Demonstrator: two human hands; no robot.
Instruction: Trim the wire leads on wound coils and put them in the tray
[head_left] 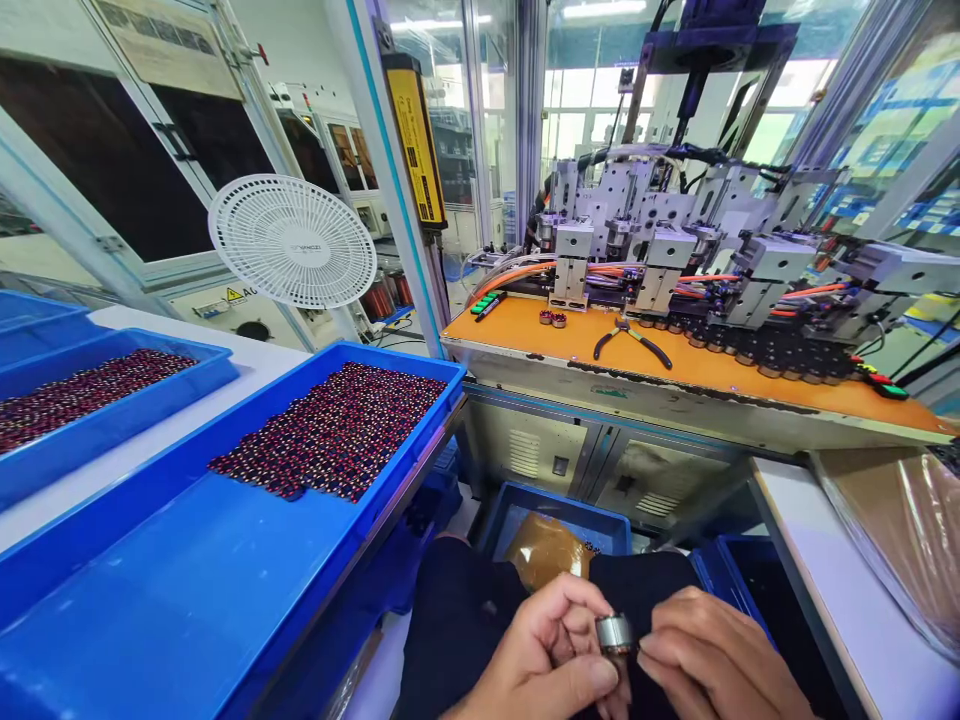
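Head view. A long blue tray (187,560) fills the lower left of the frame, with a patch of small dark red-and-black parts (337,430) packed at its far end. A second tray (112,420) at the left edge holds more of the same. A white fan (292,240) stands upper left of centre, beside a yellow strip (416,140) on a post. Across the right half runs an orange bench (675,360) under a row of grey machine heads (675,250); pliers (632,337) lie on it, with two small rings (553,318) just left of them. Below, at bottom centre, a blue bin (555,510) holds a brown bag (544,550).

At the bottom edge, over dark-clothed knees, the left hand (547,660) and right hand (712,670) meet. Between them sits a small metal ring (615,634), grey and shiny, a short cylinder. The left fingers (585,610) curl closed around it, thumb under; the right fingertips (660,650) are bent in and touch its right side.
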